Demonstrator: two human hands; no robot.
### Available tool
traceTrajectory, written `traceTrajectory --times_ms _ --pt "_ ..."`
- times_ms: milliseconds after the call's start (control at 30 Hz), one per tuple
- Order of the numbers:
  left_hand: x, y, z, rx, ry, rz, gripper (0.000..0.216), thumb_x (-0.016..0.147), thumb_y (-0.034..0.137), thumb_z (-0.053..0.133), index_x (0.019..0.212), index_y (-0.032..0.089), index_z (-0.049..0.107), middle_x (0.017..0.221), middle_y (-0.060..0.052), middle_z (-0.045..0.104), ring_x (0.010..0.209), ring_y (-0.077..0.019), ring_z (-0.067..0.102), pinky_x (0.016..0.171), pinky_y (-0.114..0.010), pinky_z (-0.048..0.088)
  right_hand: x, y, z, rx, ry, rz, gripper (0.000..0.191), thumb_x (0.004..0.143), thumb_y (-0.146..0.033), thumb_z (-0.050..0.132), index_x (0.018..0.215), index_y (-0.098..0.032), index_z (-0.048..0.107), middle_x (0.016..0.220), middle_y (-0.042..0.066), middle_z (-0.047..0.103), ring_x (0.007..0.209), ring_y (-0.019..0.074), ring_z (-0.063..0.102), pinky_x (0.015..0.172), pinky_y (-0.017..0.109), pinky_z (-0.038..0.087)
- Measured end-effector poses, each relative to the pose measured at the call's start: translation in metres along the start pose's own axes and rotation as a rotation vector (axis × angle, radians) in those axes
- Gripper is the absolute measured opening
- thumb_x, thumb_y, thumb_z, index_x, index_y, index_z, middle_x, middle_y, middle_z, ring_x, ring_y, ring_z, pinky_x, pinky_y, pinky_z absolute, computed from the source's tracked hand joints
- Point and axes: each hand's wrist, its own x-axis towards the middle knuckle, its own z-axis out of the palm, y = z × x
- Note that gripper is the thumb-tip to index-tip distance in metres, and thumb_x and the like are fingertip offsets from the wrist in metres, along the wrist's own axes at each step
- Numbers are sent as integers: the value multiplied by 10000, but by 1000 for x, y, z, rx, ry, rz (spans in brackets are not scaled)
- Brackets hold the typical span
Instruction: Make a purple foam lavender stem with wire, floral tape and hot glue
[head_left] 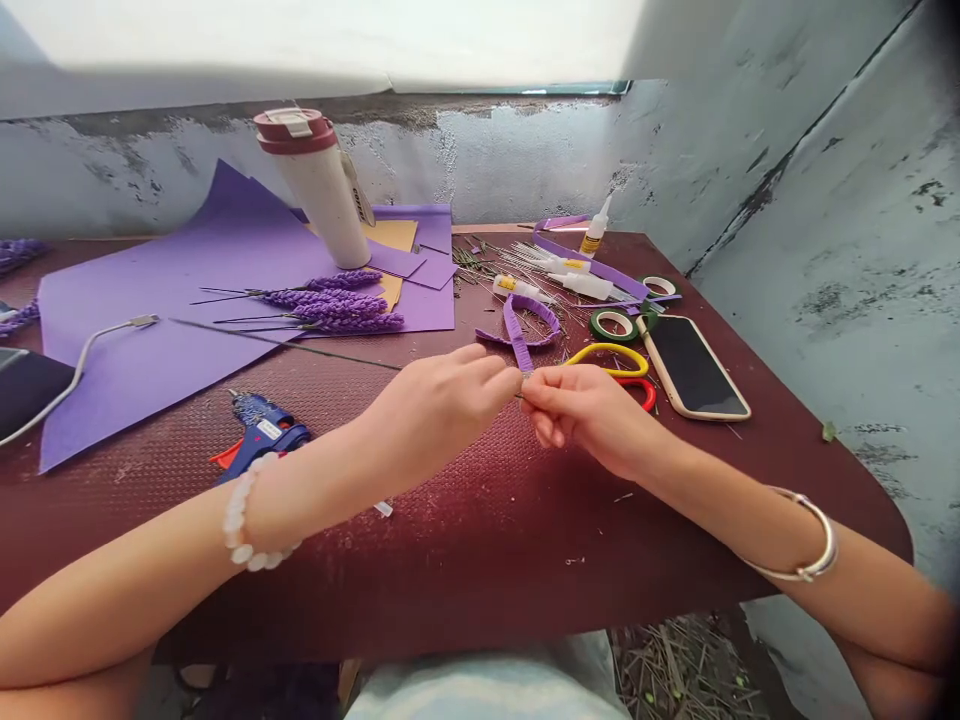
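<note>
Above a maroon tabletop, a thin stem and purple strip are held mid-frame.
The stem is gripped by the left hand, the strip's end pinched by the right hand; both seem light, the stem springy, the strip soft, best held near its end.

thin dark-green stem, nearly straight, slanting; purple strip, loosely curled.

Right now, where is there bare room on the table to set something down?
Mostly bare: the front of the table, between the forearms, with tiny scraps; also right of the phone. Crowded: beyond the right hand, with scissors, tape rolls and glue bottles.
</note>
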Motion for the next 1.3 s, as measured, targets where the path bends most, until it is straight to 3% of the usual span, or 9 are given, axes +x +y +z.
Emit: traceTrajectory --times_ms 67,133,267,333,600,800,900,1067,1300 --pt "-1 -1 -3 220 31 97 290 915 45 353 766 144 582 710 -44 611 682 -172 537 581 -277 383 6 1 -4 175 -83 151 437 861 -569 526 663 -179 509 494 -39 492 396 84 421 471 260 410" --pt "-2 -10 -9 315 -16 1 259 906 41 369 799 148 579 733 -52 615 722 -183 557 604 -279 398 12 2 -13 73 -38 113 497 895 -611 422 657 -182 500 532 -1 547 426 107 481 500 282 438" --pt "-3 -38 -19 308 -103 -520 171 940 157 395 947 145 565 844 -82 665 709 -192 599 587 -290 387 20 6 -35 -815 245 -267 319 893 -478 546 913 -164 599 922 94 670 857 224 625 809 378 484" --pt "-3 -48 -19 244 -153 -627 227 971 258 365 990 140 559 907 -109 682 766 -222 629 638 -315 418 25 11 -45 -1187 166 -346 361 860 -422 619 1086 -144 574 1102 129 623 1041 267 580 908 399 460" --pt "-7 -60 6 119 -478 -569 324 945 344 449 1165 120 527 1037 -132 682 947 -288 646 727 -343 460 30 17 -48 -1420 -70 -333 126 878 -177 526 970 -123 593 998 115 597 889 227 601 779 327 466" --pt "-9 -66 23 73 -563 -497 340 929 354 491 1195 144 510 1123 -121 680 978 -264 652 738 -305 452 18 6 -37 -1513 -86 -365 177 795 -106 482 941 -122 580 938 101 612 829 219 589 707 316 420" --pt "-8 -66 26 70 -570 -477 294 927 324 495 1160 146 509 1111 -119 683 933 -254 659 705 -296 443 14 1 -35 -1539 28 -367 176 781 -137 484 937 -136 566 912 86 613 811 218 582 664 318 399" --pt "-7 -63 23 85 -562 -444 197 915 269 496 1079 162 523 1063 -110 686 897 -245 656 689 -297 440 14 -1 -41 -1518 395 -307 118 815 -194 502 911 -164 563 922 74 622 817 210 581 602 311 378" --pt "-8 -60 18 142 -563 -432 194 918 180 383 1009 154 552 1018 -119 684 849 -233 662 667 -303 452 29 -1 -61 -1444 687 -248 205 919 -252 416 933 -153 594 960 153 653 943 295 566 718 393 426"
